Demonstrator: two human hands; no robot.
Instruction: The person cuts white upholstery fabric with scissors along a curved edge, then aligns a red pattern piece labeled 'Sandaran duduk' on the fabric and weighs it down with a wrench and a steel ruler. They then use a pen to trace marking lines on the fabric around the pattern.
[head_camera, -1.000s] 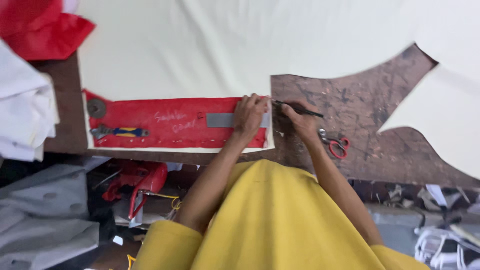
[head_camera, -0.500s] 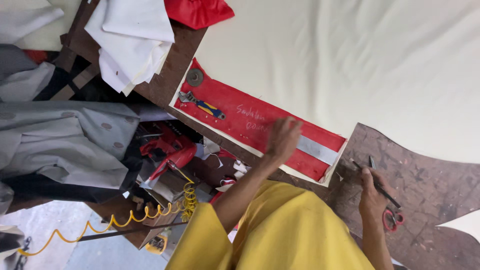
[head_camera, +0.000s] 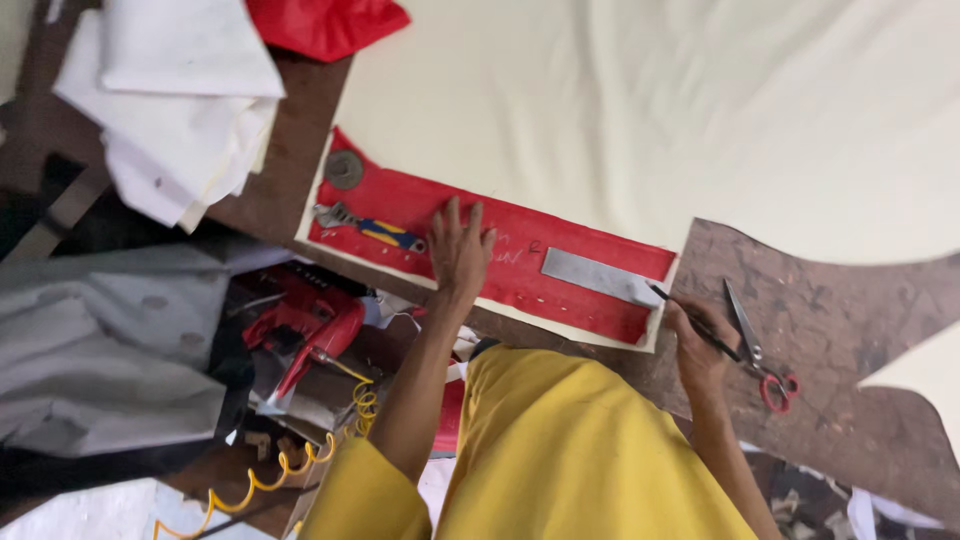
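My left hand lies flat, fingers spread, on a long red pattern piece that rests on cream fabric. A grey metal ruler lies on the red piece to the right of that hand. My right hand grips a dark pen whose tip touches the right end of the ruler. A blue and yellow wrench and a round metal disc sit on the left end of the red piece.
Red-handled scissors lie on the worn brown table right of my right hand. Folded white cloth and red cloth are at the upper left. Below the table edge are a red power tool, a yellow coiled hose and grey fabric.
My left hand slid left along the red piece, off the ruler toward the wrench. The camera view swung and tilted. My right hand kept the pen near the ruler's right end.
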